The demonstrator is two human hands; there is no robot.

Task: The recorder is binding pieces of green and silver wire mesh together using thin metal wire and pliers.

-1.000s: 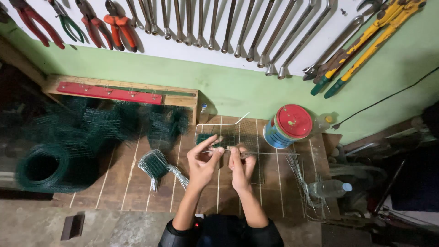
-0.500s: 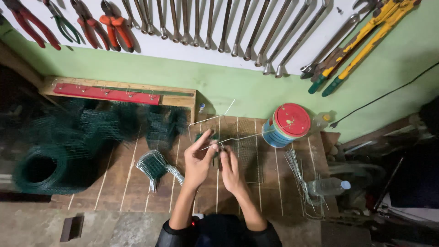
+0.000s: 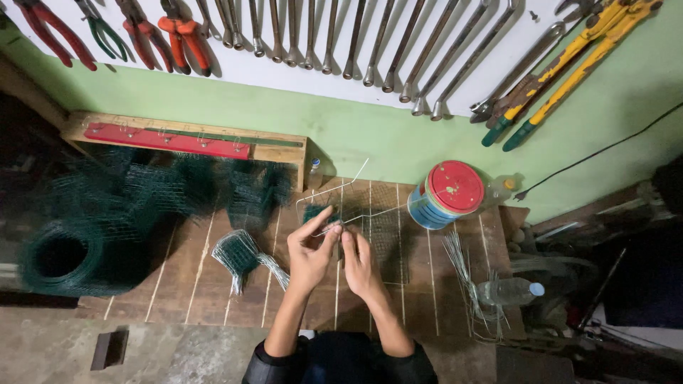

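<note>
Head view: my left grip [image 3: 311,250] and right grip [image 3: 358,259] pinch bent wire [image 3: 334,190] over the plank tabletop [image 3: 192,270]; spanners [image 3: 398,50] hang on the wall at twelve o'clock.

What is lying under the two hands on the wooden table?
Under the left hand and right hand lies a flat sheet of wire mesh on the table. The hands cover part of it.

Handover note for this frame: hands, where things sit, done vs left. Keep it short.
Left hand: pinching thin wire at the wire frame, fingers closed on it.
Right hand: fingertips on the same wire, beside the left.
Mesh panel flat on the wooden bench under the frame; cut wire bundle left, green mesh roll far left, red-lidded tin right.
Done: frame bent.
Left: seemingly fastening it; unclear.
</note>
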